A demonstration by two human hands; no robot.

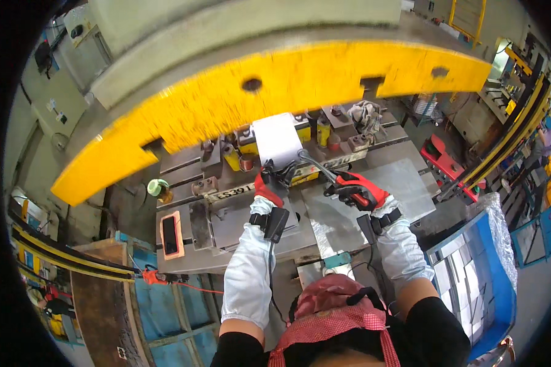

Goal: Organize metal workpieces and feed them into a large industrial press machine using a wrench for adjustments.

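Note:
My left hand (272,183), in a red and black glove, is closed at the near edge of a white flat sheet (278,139), which its fingers appear to pinch. In the same kind of glove, my right hand (356,191) is wrapped round a long metal hand tool that looks like tongs (317,164). The far end of the tongs touches or overlaps the sheet's near right corner; which one I cannot tell. Under the sheet lies a die block with yellow parts (248,147) and a metal bar along its front (229,192). My fingertips are partly hidden by the dark glove.
A thick yellow press beam (324,76) spans above the work. Flat metal sheets (373,189) lie on the bed's right side. A phone (171,234) and a green-capped bottle (159,188) are at left. A blue bin of metal pieces (465,275) stands at right.

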